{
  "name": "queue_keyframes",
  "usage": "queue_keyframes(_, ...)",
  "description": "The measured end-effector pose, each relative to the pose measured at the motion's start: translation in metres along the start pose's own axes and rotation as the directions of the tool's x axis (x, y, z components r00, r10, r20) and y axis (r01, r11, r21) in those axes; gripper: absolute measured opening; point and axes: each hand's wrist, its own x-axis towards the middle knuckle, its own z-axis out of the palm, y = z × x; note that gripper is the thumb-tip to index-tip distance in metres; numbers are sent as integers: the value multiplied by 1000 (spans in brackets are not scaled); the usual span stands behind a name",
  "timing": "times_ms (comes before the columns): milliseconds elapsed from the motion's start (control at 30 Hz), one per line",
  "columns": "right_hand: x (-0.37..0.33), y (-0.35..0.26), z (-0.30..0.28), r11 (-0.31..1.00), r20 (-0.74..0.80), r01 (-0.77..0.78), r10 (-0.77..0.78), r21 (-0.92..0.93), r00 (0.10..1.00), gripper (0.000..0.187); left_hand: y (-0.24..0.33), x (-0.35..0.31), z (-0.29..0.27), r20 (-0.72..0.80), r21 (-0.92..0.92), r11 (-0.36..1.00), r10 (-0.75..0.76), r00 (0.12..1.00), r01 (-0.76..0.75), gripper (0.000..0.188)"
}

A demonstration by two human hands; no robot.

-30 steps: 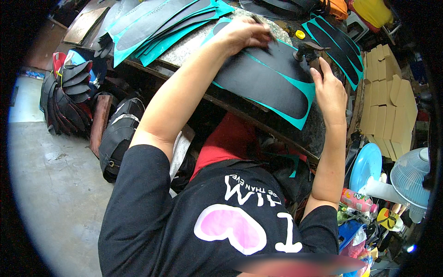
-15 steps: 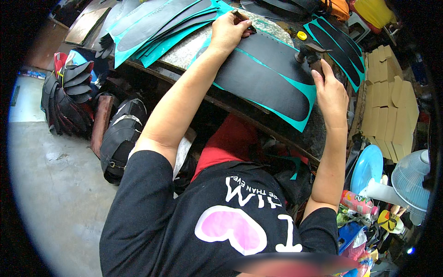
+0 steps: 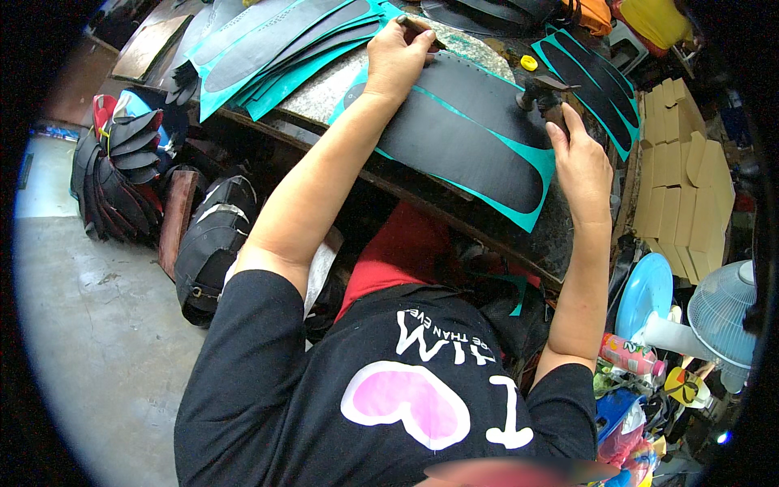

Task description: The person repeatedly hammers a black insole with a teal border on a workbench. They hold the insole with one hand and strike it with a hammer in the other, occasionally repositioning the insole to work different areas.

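My left hand (image 3: 395, 66) closes around a short dark hand punch (image 3: 416, 26), whose lower end meets the far edge of a sheet. That teal-edged sheet (image 3: 462, 134) carries large black sole-shaped pieces and lies flat on the bench. A row of small marks runs along its far edge, beside the punch. In my right hand (image 3: 583, 166) is a hammer (image 3: 548, 99), gripped by its dark handle. The hammer head hovers over the right part of the sheet.
A stack of similar teal and black sheets (image 3: 276, 49) lies at the far left. More cut sheets (image 3: 588, 85) and a yellow ring (image 3: 529, 63) are on the right. Cardboard boxes (image 3: 677, 178) and a fan (image 3: 722, 312) stand right of the bench (image 3: 341, 158).
My left hand and the punch have shifted slightly left along the sheet's far edge. The hammer has moved a little to the left; my right hand stays nearly in place.
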Motion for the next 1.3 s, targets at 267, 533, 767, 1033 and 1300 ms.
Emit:
queue_keyframes(267, -1, -2, -1, 1000, 9, -9, 9, -1, 1000, 44, -14, 3, -2, -72, 191, 979, 88, 994, -73, 15)
queue_keyframes(533, 0, -1, -1, 1000, 13, -10, 10, -9, 1000, 43, -14, 1, 1, 87, 247, 963, 91, 992, -111, 13)
queue_keyframes(767, 0, -2, -2, 1000, 27, -18, 18, -9, 999, 44, -7, 1, 0, 29, 250, 962, 106, 994, -110, 12)
queue_keyframes(1033, 0, -4, -4, 1000, 16, -5, 5, -3, 1000, 44, -8, 0, 0, 51, 218, 969, 109, 993, -117, 12)
queue_keyframes(1300, 0, -3, -3, 1000, 28, -21, 21, -1, 999, 44, -10, 2, 0, 112, 359, 919, 133, 985, -164, 12)
